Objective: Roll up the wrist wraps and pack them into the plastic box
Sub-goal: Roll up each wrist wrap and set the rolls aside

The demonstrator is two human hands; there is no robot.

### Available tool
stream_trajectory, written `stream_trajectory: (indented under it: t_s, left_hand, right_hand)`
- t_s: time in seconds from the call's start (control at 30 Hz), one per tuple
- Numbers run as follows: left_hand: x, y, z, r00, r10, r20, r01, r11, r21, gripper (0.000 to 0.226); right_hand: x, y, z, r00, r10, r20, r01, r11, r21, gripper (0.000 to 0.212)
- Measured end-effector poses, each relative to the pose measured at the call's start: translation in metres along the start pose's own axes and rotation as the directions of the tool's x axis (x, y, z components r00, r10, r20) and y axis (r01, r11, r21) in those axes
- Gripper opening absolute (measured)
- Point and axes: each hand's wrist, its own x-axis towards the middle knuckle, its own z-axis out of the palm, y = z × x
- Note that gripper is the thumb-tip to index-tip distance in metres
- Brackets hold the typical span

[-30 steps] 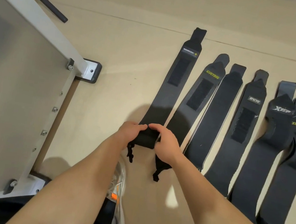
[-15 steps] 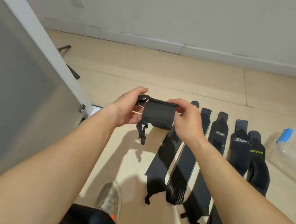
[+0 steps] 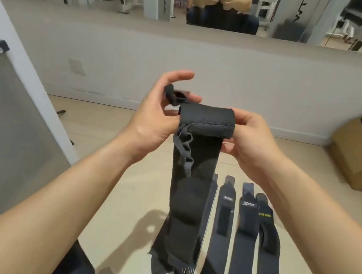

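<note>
- the wrist wrap [image 3: 191, 186] in work is held up at the centre of the view, between the two hands. its top end is turned over into a short, thick roll [image 3: 206, 122], and the long tail hangs straight down toward 6 o'clock, where its lower end reaches the floor [image 3: 132, 195].
- the left hand [image 3: 154, 118], at 9 o'clock of the roll, is partly closed. its thumb presses the roll's left end and the forefinger is lifted clear. the thumb loop [image 3: 173, 94] sticks out among its fingers, though exactly how it is caught i cannot tell.
- the right hand [image 3: 250, 140], at 3 o'clock of the roll, has its fingers curled round the right end, pinching it firmly.
- three flat wraps [image 3: 244, 230] lie side by side on the floor at 5 o'clock. more may be hidden behind the hanging tail.
- progress, as i judge it, is early: only a few turns are made on this one wrap, and most of its length is left to wind.
- the plastic box is not in view, so nothing can be seen packed.
- a cardboard box [image 3: 356, 160] stands at 3 o'clock.
</note>
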Motion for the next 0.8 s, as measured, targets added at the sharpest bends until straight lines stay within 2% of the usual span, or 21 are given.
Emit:
stream_trajectory:
  t_s: [0.07, 0.1, 0.23, 0.33, 0.43, 0.53, 0.57, 0.67, 0.73, 0.8]
  left_hand:
    - [-0.01, 0.003, 0.015, 0.999, 0.039, 0.008, -0.039, 0.999, 0.032, 0.041]
    - [-0.014, 0.002, 0.022, 0.999, 0.039, 0.008, -0.04, 0.999, 0.029, 0.033]
    - [-0.027, -0.003, 0.051, 0.991, -0.125, -0.045, 0.119, 0.985, -0.127, 0.009]
    - [-0.028, -0.016, 0.061, 0.968, -0.243, -0.056, 0.234, 0.962, -0.139, 0.014]
    - [-0.027, -0.028, 0.067, 0.956, -0.257, -0.143, 0.237, 0.961, -0.141, 0.008]
    - [-0.026, -0.026, 0.069, 0.955, -0.247, -0.163, 0.217, 0.959, -0.184, 0.008]
    - [-0.026, -0.024, 0.069, 0.958, -0.248, -0.142, 0.213, 0.952, -0.22, 0.015]
    - [-0.027, -0.021, 0.069, 0.97, -0.24, -0.029, 0.218, 0.918, -0.33, 0.035]
    - [-0.031, -0.025, 0.072, 0.972, -0.235, 0.027, 0.23, 0.914, -0.334, 0.034]
    - [-0.033, -0.029, 0.078, 0.966, -0.258, 0.011, 0.249, 0.918, -0.308, 0.031]
  right_hand:
    - [-0.018, -0.001, -0.009, 0.998, 0.062, 0.003, -0.062, 0.998, 0.002, 0.013]
    - [-0.026, 0.002, -0.013, 0.996, 0.089, 0.004, -0.089, 0.996, 0.007, 0.017]
    - [-0.051, 0.023, -0.027, 0.988, 0.144, -0.049, -0.142, 0.989, 0.048, 0.034]
    - [-0.062, 0.042, -0.034, 0.987, 0.143, -0.078, -0.131, 0.981, 0.141, 0.03]
    - [-0.066, 0.05, -0.037, 0.989, 0.142, -0.03, -0.131, 0.965, 0.228, 0.02]
    - [-0.067, 0.052, -0.043, 0.989, 0.146, 0.037, -0.151, 0.953, 0.261, 0.052]
    - [-0.067, 0.051, -0.045, 0.99, 0.138, 0.037, -0.143, 0.955, 0.261, 0.054]
    - [-0.064, 0.051, -0.049, 0.99, 0.133, -0.051, -0.116, 0.959, 0.258, 0.036]
    - [-0.061, 0.051, -0.051, 0.979, 0.143, -0.147, -0.094, 0.95, 0.297, 0.027]
    - [-0.059, 0.05, -0.051, 0.976, 0.112, -0.185, -0.047, 0.946, 0.321, 0.026]
